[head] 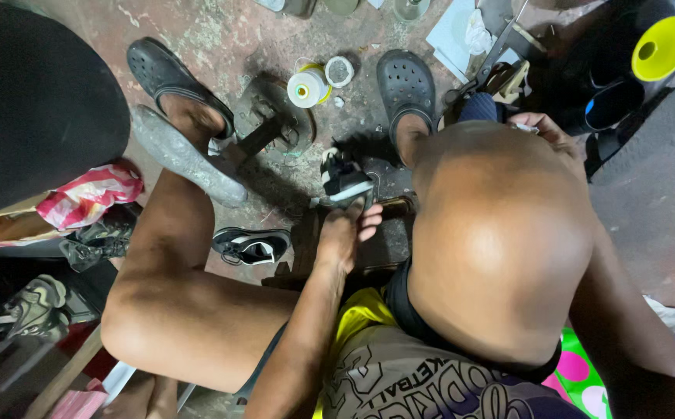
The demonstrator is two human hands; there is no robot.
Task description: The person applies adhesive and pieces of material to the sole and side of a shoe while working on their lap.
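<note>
My left hand reaches down between my knees and grips a small black and white sneaker, held upright over a dark stand. My right hand rests beyond my bare belly, beside a blue object. Its fingers are curled and partly hidden, and I cannot tell what they hold. A second black and white sneaker lies on the floor just left of my left wrist.
A grey metal shoe last stands on the stained floor by my foot in a dark clog. A white thread spool sits further out. A yellow funnel is at top right, and worn sneakers and a pink striped bag at left.
</note>
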